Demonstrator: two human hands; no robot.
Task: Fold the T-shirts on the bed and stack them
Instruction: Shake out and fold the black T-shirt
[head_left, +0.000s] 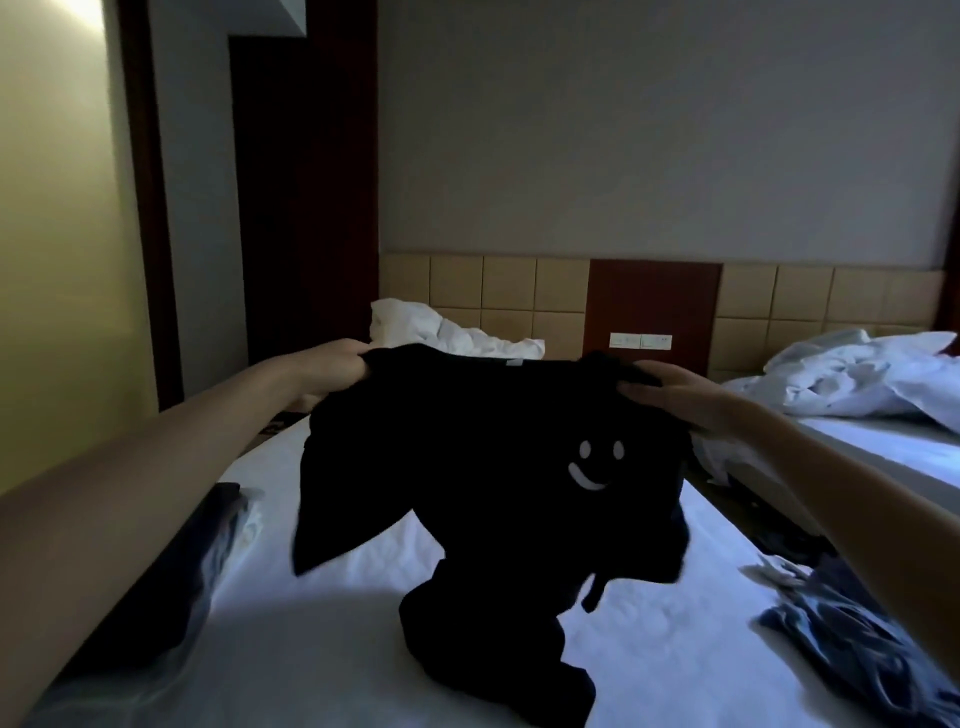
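Worn on the head, wide-angle, single view. Looks forward and slightly down along the bed (337, 649) toward the headboard (509, 291) at 12 o'clock. Sits close to the black T-shirt (467, 467) mid-frame, taking in the left forearm (156, 457) from 8 o'clock and the right forearm (831, 483) from 4 o'clock.

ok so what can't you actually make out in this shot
Head view only.
right hand: its thumb, and so its grip, is hidden by the black T-shirt.
clothes pile at the left: blurred and dim, so the items can't be told apart.
blue garment: cut off by the right edge, kind unclear.
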